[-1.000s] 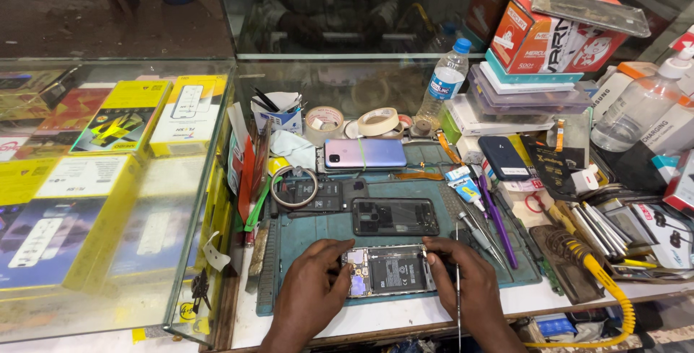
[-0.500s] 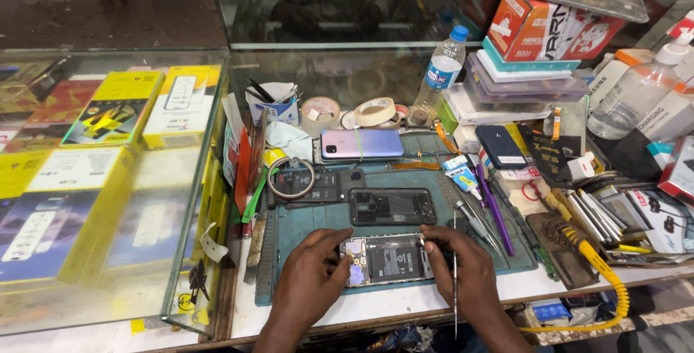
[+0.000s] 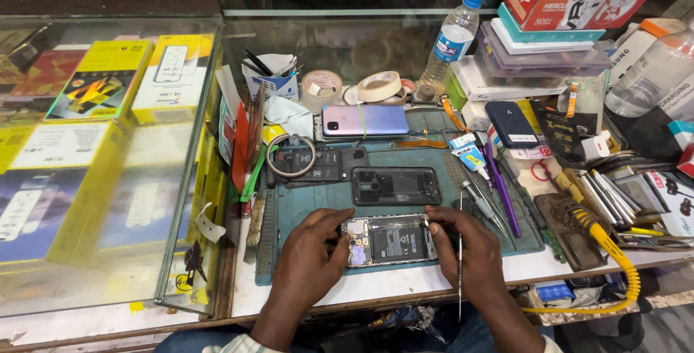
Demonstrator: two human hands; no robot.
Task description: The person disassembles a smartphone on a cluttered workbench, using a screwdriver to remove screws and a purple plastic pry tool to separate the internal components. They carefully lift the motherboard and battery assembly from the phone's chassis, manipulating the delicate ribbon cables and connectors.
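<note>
We keep both hands on the opened phone (image 3: 389, 240), which lies at the near edge of the green mat (image 3: 303, 201), just as it did a moment ago. Our left hand (image 3: 316, 252) curls its fingers over the phone's left end; our right hand (image 3: 466, 248) pinches the right end and also holds a thin screwdriver (image 3: 460, 263) upright. The black back cover (image 3: 395, 185) sits just beyond, unmoved, with the lilac phone (image 3: 365, 119) farther back.

We see a clear plastic water bottle with a blue cap (image 3: 455, 35), two tape rolls (image 3: 379, 86), and a coiled yellow cable (image 3: 614, 259).
</note>
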